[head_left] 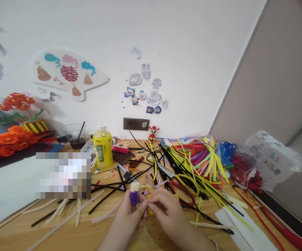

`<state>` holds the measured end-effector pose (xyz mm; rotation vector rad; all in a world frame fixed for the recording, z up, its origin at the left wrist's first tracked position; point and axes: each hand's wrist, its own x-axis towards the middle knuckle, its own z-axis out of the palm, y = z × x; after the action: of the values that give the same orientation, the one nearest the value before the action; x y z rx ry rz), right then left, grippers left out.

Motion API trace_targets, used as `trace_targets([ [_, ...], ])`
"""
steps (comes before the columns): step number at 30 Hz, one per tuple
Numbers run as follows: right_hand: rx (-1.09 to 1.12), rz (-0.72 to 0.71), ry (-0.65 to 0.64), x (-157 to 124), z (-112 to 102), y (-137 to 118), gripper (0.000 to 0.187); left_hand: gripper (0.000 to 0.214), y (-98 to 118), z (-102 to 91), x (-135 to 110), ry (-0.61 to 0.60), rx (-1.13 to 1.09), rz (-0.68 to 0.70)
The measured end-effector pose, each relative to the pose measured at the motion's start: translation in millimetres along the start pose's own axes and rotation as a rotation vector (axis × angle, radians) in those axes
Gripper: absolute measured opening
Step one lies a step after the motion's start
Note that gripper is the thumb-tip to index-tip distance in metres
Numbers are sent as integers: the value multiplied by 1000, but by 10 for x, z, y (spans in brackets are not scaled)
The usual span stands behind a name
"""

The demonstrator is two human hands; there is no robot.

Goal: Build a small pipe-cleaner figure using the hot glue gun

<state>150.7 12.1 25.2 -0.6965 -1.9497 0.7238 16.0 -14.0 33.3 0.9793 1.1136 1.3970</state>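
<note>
While clasping a purple-and-cream piece point(134, 195) upright in the left grip point(128, 213), bending the right grip point(168, 208) in beside it, just above the desk point(88, 237).
Cream end uppermost, purple part between left fingers; on the right, impossible to tell whether pinching anything. Beyond, scissors point(169, 173) among black and yellow stems point(175, 158).

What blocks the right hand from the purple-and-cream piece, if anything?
Only the left hand, its thumb and fingertips lying between the right hand and the purple-and-cream piece; no loose item visibly intervenes.
</note>
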Motion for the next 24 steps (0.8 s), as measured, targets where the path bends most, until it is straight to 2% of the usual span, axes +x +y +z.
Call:
trace_targets([
  [7,-119,-6,-7,-1,-3,-3,13,31,-23,-12,22,17,129,44],
  [13,-339,-39,-35,-43,32,-68,17,13,-75,-69,-35,93,504,206],
  [15,-388,-67,-24,-54,47,-88,18,9,-81,-83,-53,92,581,222],
  [17,-416,-72,-13,-53,47,-100,17,10,-79,-89,-60,94,581,227],
  [24,-395,61,-16,-36,16,-91,11,14,-42,-91,-61,153,535,223],
])
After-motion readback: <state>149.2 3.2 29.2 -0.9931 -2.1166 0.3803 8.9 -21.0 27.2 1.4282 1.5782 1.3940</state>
